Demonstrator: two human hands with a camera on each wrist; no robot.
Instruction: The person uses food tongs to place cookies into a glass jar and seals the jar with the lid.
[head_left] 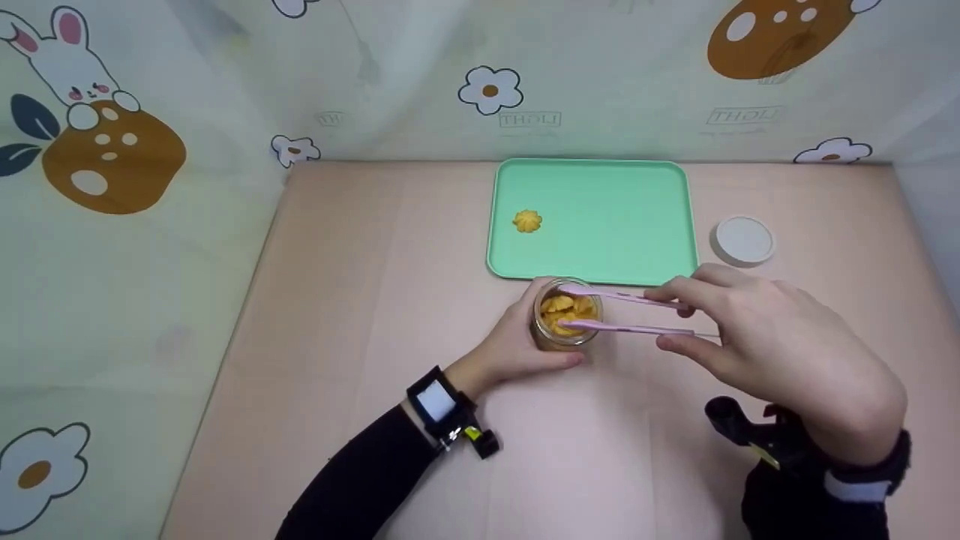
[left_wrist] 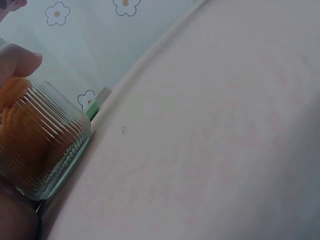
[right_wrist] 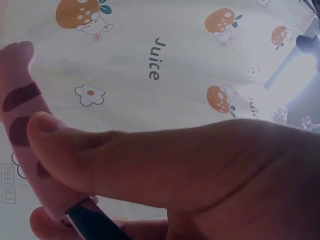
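Observation:
A ribbed glass jar (head_left: 559,343) stands upright on the table with yellow-brown cookies (head_left: 556,304) inside. My left hand (head_left: 511,341) grips its side, thumb in front; the left wrist view shows the jar (left_wrist: 60,130) up close. From the right, my right hand (head_left: 780,330) holds pink tongs (head_left: 637,328) between thumb and fingers. Their two arms are spread, and the tips reach over the jar's mouth among the cookies. In the right wrist view the thumb presses on the striped pink arm of the tongs (right_wrist: 27,125). One flower-shaped cookie (head_left: 527,221) lies on the green tray.
Behind the jar lies the green tray (head_left: 615,225), its near edge close to the jar's rim. A round white lid (head_left: 742,241) sits right of the tray. A printed curtain (head_left: 390,82) hangs along the table's back and left sides.

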